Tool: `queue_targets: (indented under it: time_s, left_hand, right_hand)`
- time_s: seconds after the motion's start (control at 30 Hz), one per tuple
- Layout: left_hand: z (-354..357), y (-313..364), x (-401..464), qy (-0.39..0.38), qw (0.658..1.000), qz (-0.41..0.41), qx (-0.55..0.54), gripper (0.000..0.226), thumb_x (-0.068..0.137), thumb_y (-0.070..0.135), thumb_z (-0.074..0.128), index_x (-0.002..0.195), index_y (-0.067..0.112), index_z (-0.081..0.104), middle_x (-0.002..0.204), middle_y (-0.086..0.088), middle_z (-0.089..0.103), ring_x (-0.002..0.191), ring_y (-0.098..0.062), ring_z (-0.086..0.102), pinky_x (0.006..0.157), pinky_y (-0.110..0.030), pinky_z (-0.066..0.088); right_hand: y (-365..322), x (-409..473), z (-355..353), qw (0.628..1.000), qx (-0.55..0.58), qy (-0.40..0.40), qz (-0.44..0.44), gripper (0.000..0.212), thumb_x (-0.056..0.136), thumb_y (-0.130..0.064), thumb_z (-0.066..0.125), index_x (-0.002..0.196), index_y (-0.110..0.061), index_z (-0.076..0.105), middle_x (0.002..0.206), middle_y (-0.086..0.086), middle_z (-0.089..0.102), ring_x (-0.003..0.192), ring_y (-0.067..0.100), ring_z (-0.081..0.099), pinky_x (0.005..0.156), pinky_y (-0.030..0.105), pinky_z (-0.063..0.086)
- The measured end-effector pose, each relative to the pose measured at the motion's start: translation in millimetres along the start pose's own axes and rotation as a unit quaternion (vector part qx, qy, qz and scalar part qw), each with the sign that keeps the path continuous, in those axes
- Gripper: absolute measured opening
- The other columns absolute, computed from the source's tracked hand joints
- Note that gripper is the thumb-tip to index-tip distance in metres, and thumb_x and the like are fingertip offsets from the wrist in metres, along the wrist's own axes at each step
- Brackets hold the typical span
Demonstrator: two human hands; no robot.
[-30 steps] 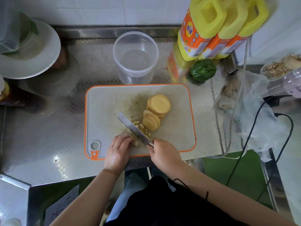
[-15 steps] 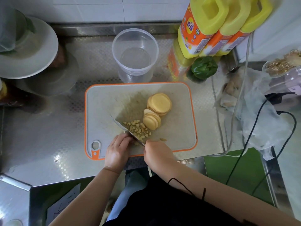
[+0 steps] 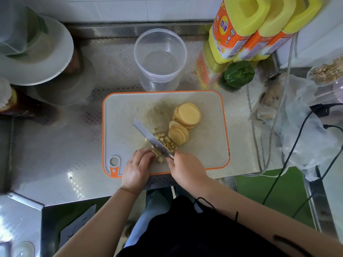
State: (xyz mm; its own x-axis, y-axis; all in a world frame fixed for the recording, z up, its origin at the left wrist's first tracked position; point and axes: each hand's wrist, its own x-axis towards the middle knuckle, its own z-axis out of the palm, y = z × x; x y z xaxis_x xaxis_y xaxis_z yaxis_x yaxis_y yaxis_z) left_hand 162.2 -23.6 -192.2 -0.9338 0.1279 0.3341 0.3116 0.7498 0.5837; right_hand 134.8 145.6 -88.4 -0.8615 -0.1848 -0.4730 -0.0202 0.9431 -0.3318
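The knife [image 3: 151,139] has lifted since half a second ago. Then its blade stood edge-on to the cutting board [image 3: 130,112]; now it shows its flat side, with the tip raised toward the board's middle.

The board lies on the steel counter [image 3: 55,145]. A clear tub [image 3: 160,58] stands just behind the board's far edge.

The right hand [image 3: 187,167], at the board's near edge, is wrapped tight around the knife's handle, which it hides. The left hand [image 3: 138,167], beside it on the near edge, has its fingers curled and presses down a potato piece [image 3: 159,159], most of it hidden.

Two stacks of potato slices [image 3: 187,115] sit right of the board's middle. The potato cubes [image 3: 166,141] lie between them and the blade, some touching it.
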Motion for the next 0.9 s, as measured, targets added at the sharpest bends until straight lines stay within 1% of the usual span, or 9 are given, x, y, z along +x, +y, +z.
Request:
queue_targets:
  time_s: [0.03, 0.17, 0.23, 0.4, 0.53, 0.6, 0.73, 0.83, 0.9]
  left_hand:
    - [0.1, -0.8, -1.6, -0.002, 1.000, 0.000, 0.007, 0.013, 0.091, 0.011, 0.053, 0.102, 0.014, 0.057, 0.104, -0.009, 0.061, 0.094, -0.025, 0.057, 0.079, -0.033, 0.048]
    - [6.1, -3.8, -1.5, -0.009, 0.999, -0.003, 0.034, 0.013, 0.088, 0.011, 0.053, 0.098, 0.011, 0.062, 0.099, -0.011, 0.064, 0.090, -0.027, 0.057, 0.080, -0.037, 0.047]
    - [8.7, -3.7, -2.1, -0.010, 0.999, -0.006, 0.036, 0.013, 0.087, 0.009, 0.054, 0.096, 0.010, 0.063, 0.099, -0.011, 0.064, 0.089, -0.028, 0.058, 0.080, -0.037, 0.048]
    - [8.3, -7.6, -0.8, -0.012, 1.000, -0.012, 0.013, 0.014, 0.083, 0.009, 0.055, 0.096, 0.012, 0.061, 0.101, -0.009, 0.062, 0.090, -0.026, 0.059, 0.081, -0.034, 0.048]
    - [7.7, -6.9, 1.1, -0.010, 1.000, -0.018, -0.001, 0.013, 0.081, 0.010, 0.055, 0.093, 0.015, 0.059, 0.103, -0.003, 0.057, 0.089, -0.023, 0.057, 0.077, -0.032, 0.047]
    - [7.6, -7.1, 1.4, -0.014, 1.000, -0.022, -0.008, 0.013, 0.081, 0.010, 0.056, 0.092, 0.015, 0.060, 0.104, 0.001, 0.054, 0.089, -0.021, 0.056, 0.077, -0.031, 0.046]
    - [7.2, -5.5, 1.6, -0.024, 0.999, -0.036, -0.003, 0.012, 0.081, 0.012, 0.055, 0.087, 0.011, 0.066, 0.101, -0.001, 0.058, 0.088, -0.021, 0.055, 0.075, -0.031, 0.046]
    - [7.4, -5.2, -0.5, -0.023, 0.999, -0.031, -0.008, 0.010, 0.082, 0.011, 0.056, 0.090, 0.015, 0.062, 0.098, -0.006, 0.063, 0.088, -0.022, 0.056, 0.076, -0.032, 0.048]
    - [7.2, -7.6, -1.4, -0.020, 1.000, -0.019, 0.000, 0.013, 0.083, 0.007, 0.058, 0.093, 0.014, 0.061, 0.100, -0.007, 0.061, 0.091, -0.024, 0.057, 0.079, -0.033, 0.049]
  right_hand:
    - [-1.7, -2.2, 0.1, 1.000, -0.004, 0.004, -0.009, 0.033, 0.101, -0.037, 0.038, 0.101, -0.009, 0.054, 0.077, 0.005, 0.057, 0.075, 0.026, 0.061, 0.057, 0.029, 0.036]
    - [-9.5, -5.2, 2.3, 1.000, 0.004, 0.013, -0.018, 0.030, 0.101, -0.034, 0.039, 0.103, -0.007, 0.054, 0.093, 0.012, 0.065, 0.086, 0.030, 0.063, 0.063, 0.031, 0.038]
    - [-9.8, -4.1, 3.7, 1.000, 0.007, 0.013, -0.014, 0.029, 0.101, -0.033, 0.040, 0.104, -0.007, 0.054, 0.095, 0.012, 0.066, 0.088, 0.031, 0.064, 0.064, 0.030, 0.038]
    - [-11.3, 0.0, 10.8, 1.000, 0.003, -0.002, 0.000, 0.029, 0.100, -0.031, 0.041, 0.105, -0.006, 0.055, 0.097, 0.014, 0.066, 0.090, 0.032, 0.064, 0.067, 0.032, 0.044]
    - [-13.3, 4.0, 20.0, 1.000, -0.009, -0.019, 0.019, 0.024, 0.098, -0.024, 0.044, 0.109, -0.005, 0.054, 0.101, 0.014, 0.065, 0.095, 0.032, 0.064, 0.067, 0.030, 0.040]
    - [-14.3, 5.3, 23.6, 0.999, -0.013, -0.032, 0.028, 0.022, 0.098, -0.021, 0.046, 0.110, -0.005, 0.054, 0.103, 0.014, 0.065, 0.096, 0.031, 0.063, 0.069, 0.030, 0.041]
    - [-10.9, 14.3, 22.3, 0.998, 0.019, -0.036, 0.045, 0.031, 0.098, -0.034, 0.046, 0.108, -0.006, 0.057, 0.102, 0.014, 0.066, 0.097, 0.033, 0.063, 0.072, 0.033, 0.046]
    - [-6.2, 17.9, 15.7, 0.996, 0.050, -0.051, 0.055, 0.039, 0.098, -0.041, 0.044, 0.108, -0.005, 0.058, 0.102, 0.015, 0.066, 0.097, 0.034, 0.062, 0.071, 0.032, 0.043]
    - [-4.1, 15.3, 12.0, 0.998, 0.041, -0.034, 0.045, 0.040, 0.099, -0.041, 0.042, 0.108, -0.006, 0.057, 0.100, 0.014, 0.066, 0.095, 0.032, 0.062, 0.069, 0.031, 0.042]
